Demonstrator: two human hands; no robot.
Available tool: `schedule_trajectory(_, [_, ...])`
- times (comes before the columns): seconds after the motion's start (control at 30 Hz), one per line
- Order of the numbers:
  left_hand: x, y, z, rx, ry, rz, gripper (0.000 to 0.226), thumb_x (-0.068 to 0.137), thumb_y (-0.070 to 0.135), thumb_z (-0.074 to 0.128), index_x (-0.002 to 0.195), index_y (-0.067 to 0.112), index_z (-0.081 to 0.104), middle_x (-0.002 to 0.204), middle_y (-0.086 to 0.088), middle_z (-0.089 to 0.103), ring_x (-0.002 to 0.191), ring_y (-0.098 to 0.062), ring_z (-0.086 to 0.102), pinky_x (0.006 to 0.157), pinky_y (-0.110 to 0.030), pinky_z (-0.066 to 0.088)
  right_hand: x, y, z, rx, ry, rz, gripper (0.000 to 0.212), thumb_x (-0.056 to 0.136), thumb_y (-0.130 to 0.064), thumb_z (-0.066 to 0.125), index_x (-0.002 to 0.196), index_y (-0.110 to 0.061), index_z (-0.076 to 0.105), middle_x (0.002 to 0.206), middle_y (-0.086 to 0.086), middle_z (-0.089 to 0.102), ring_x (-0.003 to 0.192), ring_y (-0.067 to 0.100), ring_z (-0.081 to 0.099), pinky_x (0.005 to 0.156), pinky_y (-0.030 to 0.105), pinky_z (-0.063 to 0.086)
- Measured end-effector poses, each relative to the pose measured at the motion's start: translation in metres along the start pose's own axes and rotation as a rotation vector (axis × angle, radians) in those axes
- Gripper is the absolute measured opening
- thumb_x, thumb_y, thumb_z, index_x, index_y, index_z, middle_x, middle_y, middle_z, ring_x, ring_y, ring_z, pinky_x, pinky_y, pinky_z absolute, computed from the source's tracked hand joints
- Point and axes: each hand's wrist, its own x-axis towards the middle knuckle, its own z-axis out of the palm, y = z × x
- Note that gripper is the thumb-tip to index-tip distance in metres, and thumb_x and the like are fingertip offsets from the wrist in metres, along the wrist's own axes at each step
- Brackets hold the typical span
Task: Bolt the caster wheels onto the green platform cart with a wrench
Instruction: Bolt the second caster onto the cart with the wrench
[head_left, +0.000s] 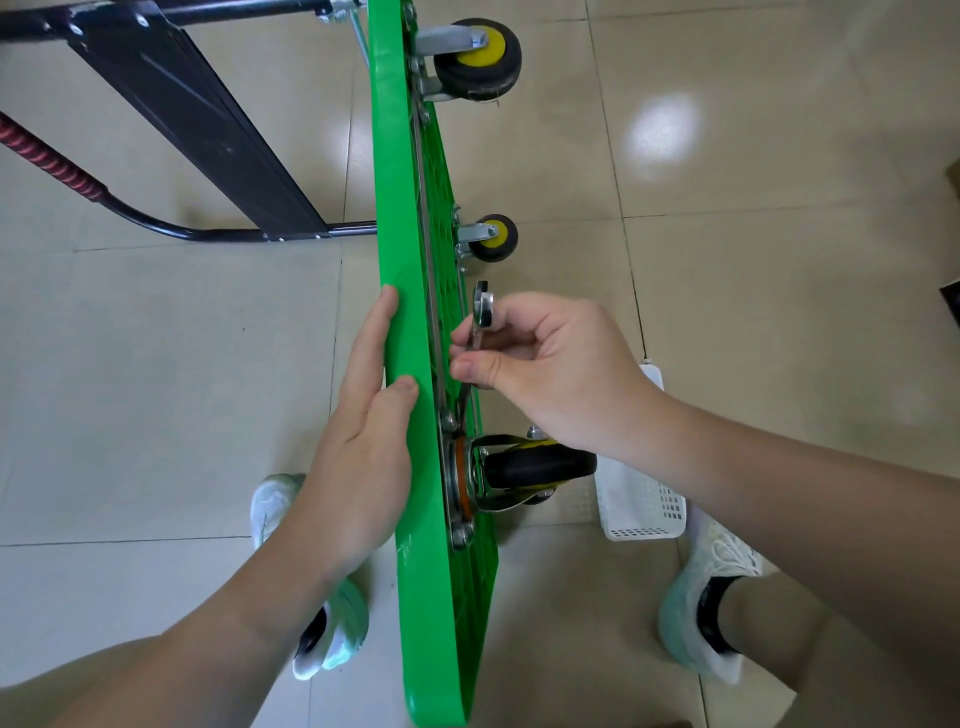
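Fingers of right hand pinch wrench mid-shaft; left hand flat on cart.

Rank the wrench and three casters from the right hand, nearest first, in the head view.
1. Wrench, in the right hand.
2. Near caster, just below that hand.
3. Middle caster, beyond the wrench's free end.
4. Far caster, at the top.

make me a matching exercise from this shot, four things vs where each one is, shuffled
Things
1. left hand
2. silver metal wrench
3. white slotted plastic basket
4. farthest black caster wheel with yellow hub

Places
A. on the tiled floor by the right shoe
B. pinched in the right hand
C. flat against the green plastic platform cart
D. mounted at the cart's far end

Pairs: 1-C, 2-B, 3-A, 4-D
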Motion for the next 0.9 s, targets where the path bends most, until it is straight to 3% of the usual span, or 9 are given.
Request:
schedule_trajectory(0.13, [0.0, 0.001, -0.001, 0.004, -0.01, -0.005, 0.063, 0.095, 0.03, 0.033, 0.15, 0.059, 0.024, 0.154, 0.041, 0.031, 0.145, 0.015, 0.029, 0.128, -0.033, 0.022, 0.008, 0.0, 0.006, -0.011, 0.0, 0.025, 0.023, 0.074, -0.004, 0.084, 0.084, -0.022, 0.073, 0.08, 0.001, 0.076, 0.08, 0.021, 0.075, 0.081, 0.038, 0.061])
schedule_trajectory(0.27, [0.0, 0.001, -0.003, -0.01, -0.017, -0.011, 0.064, 0.095, 0.03, 0.034, 0.151, 0.059, 0.026, 0.153, 0.039, 0.036, 0.145, 0.01, 0.033, 0.127, -0.038, 0.026, 0.02, 0.005, 0.005, -0.01, 0.05, 0.084, 0.017, 0.08, -0.008, 0.08, 0.085, -0.021, 0.07, 0.071, -0.003, 0.074, 0.07, 0.01, 0.072, 0.069, 0.031, 0.062])
schedule_trajectory(0.4, [0.001, -0.001, -0.003, -0.017, -0.017, -0.027, 0.065, 0.095, 0.03, 0.034, 0.153, 0.058, 0.027, 0.157, 0.034, 0.035, 0.147, 0.006, 0.034, 0.127, -0.041, 0.026, 0.033, 0.012, 0.002, -0.034, 0.064, 0.133, 0.012, 0.083, -0.013, 0.078, 0.085, -0.022, 0.07, 0.074, 0.0, 0.076, 0.074, 0.016, 0.074, 0.068, 0.034, 0.062])
schedule_trajectory(0.53, [0.001, 0.002, -0.003, -0.02, -0.016, -0.041, 0.064, 0.093, 0.03, 0.034, 0.146, 0.066, 0.028, 0.152, 0.041, 0.035, 0.145, 0.011, 0.032, 0.126, -0.036, 0.027, 0.052, 0.025, 0.0, 0.001, 0.073, 0.247, 0.013, 0.084, -0.014, 0.078, 0.092, -0.008, 0.07, 0.084, 0.013, 0.076, 0.081, 0.027, 0.076, 0.072, 0.039, 0.062])
schedule_trajectory(0.7, [0.001, 0.006, -0.003, 0.0, -0.012, -0.052, 0.064, 0.092, 0.03, 0.034, 0.142, 0.069, 0.028, 0.144, 0.052, 0.032, 0.139, 0.026, 0.024, 0.114, -0.012, 0.025, 0.074, 0.049, -0.008, 0.06, 0.073, 0.471, 0.024, 0.084, -0.012, 0.078, 0.097, 0.006, 0.069, 0.083, 0.019, 0.074, 0.072, 0.027, 0.074, 0.07, 0.036, 0.061])
schedule_trajectory(0.8, [0.002, 0.006, -0.003, 0.001, -0.016, -0.063, 0.065, 0.092, 0.03, 0.033, 0.142, 0.07, 0.028, 0.144, 0.052, 0.031, 0.14, 0.025, 0.022, 0.114, -0.016, 0.025, 0.077, 0.061, -0.013, 0.126, 0.049, 0.595, 0.038, 0.083, -0.013, 0.079, 0.108, 0.01, 0.064, 0.092, 0.023, 0.073, 0.077, 0.03, 0.075, 0.072, 0.037, 0.06])
schedule_trajectory(0.9, [0.003, 0.007, -0.003, 0.009, -0.019, -0.072, 0.065, 0.091, 0.031, 0.033, 0.141, 0.072, 0.027, 0.144, 0.05, 0.032, 0.14, 0.025, 0.023, 0.114, -0.018, 0.026, 0.079, 0.052, -0.019, 0.086, 0.044, 0.546, 0.029, 0.083, -0.015, 0.078, 0.1, 0.006, 0.067, 0.09, 0.022, 0.074, 0.079, 0.033, 0.075, 0.076, 0.039, 0.061])
